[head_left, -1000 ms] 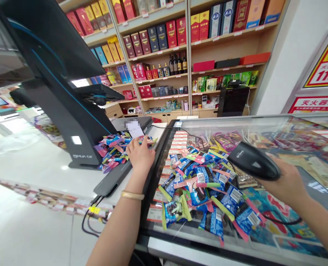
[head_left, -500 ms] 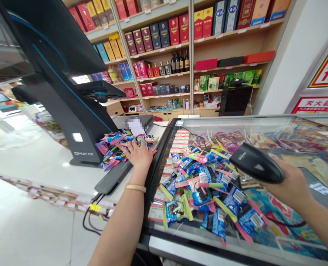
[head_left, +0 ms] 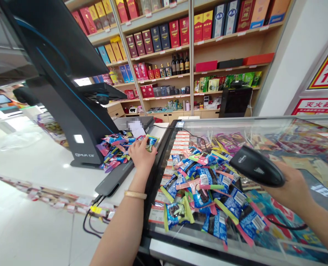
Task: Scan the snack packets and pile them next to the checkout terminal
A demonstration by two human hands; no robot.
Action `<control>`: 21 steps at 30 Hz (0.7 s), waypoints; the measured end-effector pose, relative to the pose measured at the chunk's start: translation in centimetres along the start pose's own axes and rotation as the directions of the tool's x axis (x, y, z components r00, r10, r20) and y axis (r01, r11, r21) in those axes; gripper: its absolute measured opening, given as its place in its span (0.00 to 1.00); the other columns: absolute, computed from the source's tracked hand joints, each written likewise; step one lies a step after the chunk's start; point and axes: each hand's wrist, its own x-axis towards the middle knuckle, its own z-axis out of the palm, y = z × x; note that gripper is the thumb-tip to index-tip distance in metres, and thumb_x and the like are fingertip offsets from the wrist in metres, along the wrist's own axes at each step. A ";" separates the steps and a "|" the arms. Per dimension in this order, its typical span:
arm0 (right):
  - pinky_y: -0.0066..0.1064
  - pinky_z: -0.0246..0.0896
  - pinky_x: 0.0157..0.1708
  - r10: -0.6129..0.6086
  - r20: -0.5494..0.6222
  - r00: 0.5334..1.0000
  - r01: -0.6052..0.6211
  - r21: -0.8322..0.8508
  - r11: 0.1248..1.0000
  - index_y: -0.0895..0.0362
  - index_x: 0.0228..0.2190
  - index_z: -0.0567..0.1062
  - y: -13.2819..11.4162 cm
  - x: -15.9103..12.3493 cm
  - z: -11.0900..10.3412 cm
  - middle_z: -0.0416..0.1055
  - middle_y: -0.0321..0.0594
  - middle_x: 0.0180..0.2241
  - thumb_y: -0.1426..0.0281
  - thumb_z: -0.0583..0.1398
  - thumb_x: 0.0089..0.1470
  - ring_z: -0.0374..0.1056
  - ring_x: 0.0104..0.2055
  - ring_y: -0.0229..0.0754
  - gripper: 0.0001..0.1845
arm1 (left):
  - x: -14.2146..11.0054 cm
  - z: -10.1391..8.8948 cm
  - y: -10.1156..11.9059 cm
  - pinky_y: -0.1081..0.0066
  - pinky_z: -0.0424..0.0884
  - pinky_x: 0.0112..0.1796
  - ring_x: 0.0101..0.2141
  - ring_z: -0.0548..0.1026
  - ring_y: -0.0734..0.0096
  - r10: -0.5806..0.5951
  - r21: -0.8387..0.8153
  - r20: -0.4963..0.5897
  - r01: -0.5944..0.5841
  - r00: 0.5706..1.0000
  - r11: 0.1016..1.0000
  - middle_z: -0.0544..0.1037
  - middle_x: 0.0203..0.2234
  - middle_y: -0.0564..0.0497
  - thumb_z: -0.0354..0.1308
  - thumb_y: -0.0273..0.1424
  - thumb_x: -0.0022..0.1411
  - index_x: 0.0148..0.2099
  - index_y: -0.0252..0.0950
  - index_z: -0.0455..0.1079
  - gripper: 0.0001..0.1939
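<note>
Blue snack packets [head_left: 208,184] lie heaped on the glass-topped desk [head_left: 186,236]; a second pile [head_left: 114,147] meets the left hand [head_left: 142,155] — half curled, its hold unclear — while the right hand [head_left: 294,183] wraps a black scanner [head_left: 256,166].

The left hand [head_left: 143,153] covers some snack packets [head_left: 115,150] near the right edge of the white counter [head_left: 41,164] — you can't tell if its fingers pinch one. The black scanner [head_left: 255,164] hides most fingers of the right hand [head_left: 295,184]. The right edge of the glass case [head_left: 263,120] is out of view. Blurry squares cover part of the white paper [head_left: 138,130]. The big screen [head_left: 61,33] is cut off at the top — and the shelf tags [head_left: 241,34] are too tiny to read.
</note>
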 end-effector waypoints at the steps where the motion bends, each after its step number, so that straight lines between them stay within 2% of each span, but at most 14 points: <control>1: 0.38 0.70 0.30 0.001 -0.001 1.000 -0.001 0.010 1.000 0.50 0.39 0.77 -0.1 0.0 0.0 0.78 0.43 0.29 0.61 0.63 0.52 0.75 0.28 0.51 0.12 | -0.3 0.0 0.6 0.47 0.62 0.63 0.58 0.73 0.50 -0.055 -0.201 0.025 0.059 0.998 0.978 0.80 0.51 0.41 0.61 0.29 0.57 0.55 0.37 0.76 0.22; 2: 0.38 0.70 0.29 0.011 0.003 1.000 -0.011 0.022 1.000 0.50 0.39 0.77 -0.2 0.1 -0.1 0.78 0.43 0.28 0.61 0.63 0.52 0.75 0.27 0.51 0.12 | -0.6 0.1 1.2 0.51 0.69 0.59 0.53 0.77 0.52 -0.121 -0.409 0.091 0.148 0.988 0.901 0.80 0.49 0.42 0.62 0.30 0.57 0.56 0.37 0.75 0.23; 3: 0.38 0.70 0.29 0.023 0.007 1.000 -0.023 0.036 0.999 0.50 0.39 0.77 -0.3 0.2 -0.2 0.78 0.42 0.28 0.61 0.64 0.52 0.74 0.26 0.50 0.12 | -1.0 0.1 1.9 0.53 0.74 0.54 0.48 0.80 0.55 -0.179 -0.586 0.201 0.265 0.963 0.766 0.81 0.47 0.44 0.62 0.32 0.57 0.56 0.37 0.74 0.23; 4: 0.39 0.70 0.28 0.029 0.006 1.000 -0.030 0.053 0.998 0.50 0.38 0.78 -0.6 0.3 -0.3 0.77 0.42 0.28 0.61 0.64 0.52 0.74 0.26 0.50 0.11 | -1.4 0.2 2.6 0.55 0.78 0.49 0.43 0.81 0.58 -0.214 -0.700 0.338 0.397 0.917 0.594 0.82 0.43 0.45 0.62 0.33 0.57 0.54 0.37 0.74 0.22; 6: 0.38 0.70 0.28 0.012 -0.012 1.000 -0.011 0.082 0.997 0.50 0.39 0.78 -1.2 0.6 -0.7 0.77 0.41 0.28 0.61 0.63 0.53 0.73 0.26 0.49 0.11 | -2.4 0.1 4.0 0.60 0.81 0.42 0.37 0.82 0.62 -0.208 -0.736 0.589 0.624 0.781 0.260 0.82 0.36 0.47 0.61 0.34 0.59 0.49 0.35 0.74 0.16; 7: 0.38 0.69 0.28 -0.011 -0.023 1.000 0.013 0.091 0.996 0.50 0.40 0.77 -1.6 0.8 -0.9 0.77 0.41 0.28 0.62 0.63 0.53 0.73 0.26 0.49 0.11 | -2.8 0.1 4.5 0.62 0.81 0.39 0.34 0.82 0.64 -0.187 -0.704 0.671 0.696 0.717 0.143 0.82 0.34 0.48 0.60 0.34 0.60 0.46 0.34 0.74 0.12; 9: 0.37 0.69 0.28 -0.069 -0.041 0.997 0.072 0.100 0.992 0.50 0.40 0.77 -2.5 1.4 -1.4 0.77 0.40 0.29 0.64 0.63 0.55 0.74 0.27 0.48 0.10 | -3.6 -0.1 5.5 0.66 0.81 0.35 0.31 0.82 0.66 -0.141 -0.639 0.759 0.769 0.635 0.024 0.82 0.31 0.46 0.57 0.33 0.64 0.41 0.33 0.73 0.08; 11: 0.36 0.67 0.28 -0.122 -0.042 0.992 0.126 0.124 0.984 0.49 0.37 0.75 -3.6 2.1 -1.9 0.75 0.40 0.28 0.66 0.60 0.57 0.73 0.27 0.47 0.05 | -4.2 -0.2 6.2 0.67 0.81 0.32 0.30 0.82 0.66 -0.087 -0.614 0.786 0.789 0.612 0.006 0.82 0.30 0.46 0.56 0.33 0.66 0.40 0.33 0.74 0.09; 13: 0.35 0.65 0.26 -0.164 -0.022 0.986 0.165 0.195 0.967 0.49 0.33 0.74 -4.7 2.7 -2.4 0.73 0.38 0.26 0.64 0.59 0.60 0.71 0.26 0.45 0.05 | -4.8 -0.1 6.6 0.66 0.81 0.31 0.29 0.82 0.65 -0.016 -0.628 0.778 0.778 0.628 0.031 0.82 0.30 0.46 0.56 0.34 0.67 0.42 0.33 0.75 0.10; 17: 0.36 0.64 0.28 -0.168 0.028 0.985 0.152 0.301 0.941 0.49 0.33 0.74 -6.6 3.3 -3.0 0.72 0.37 0.25 0.63 0.59 0.61 0.70 0.26 0.44 0.06 | -6.1 0.2 7.0 0.67 0.80 0.32 0.30 0.82 0.65 0.040 -0.722 0.690 0.683 0.723 0.108 0.83 0.30 0.49 0.59 0.38 0.66 0.49 0.35 0.77 0.15; 21: 0.36 0.62 0.29 -0.187 0.099 0.977 0.147 0.316 0.937 0.50 0.35 0.75 -7.7 3.3 -3.1 0.73 0.37 0.25 0.68 0.58 0.61 0.69 0.25 0.43 0.05 | -7.2 1.0 6.7 0.68 0.79 0.34 0.34 0.82 0.62 0.074 -0.782 0.601 0.566 0.796 0.259 0.84 0.35 0.47 0.57 0.44 0.68 0.54 0.36 0.78 0.21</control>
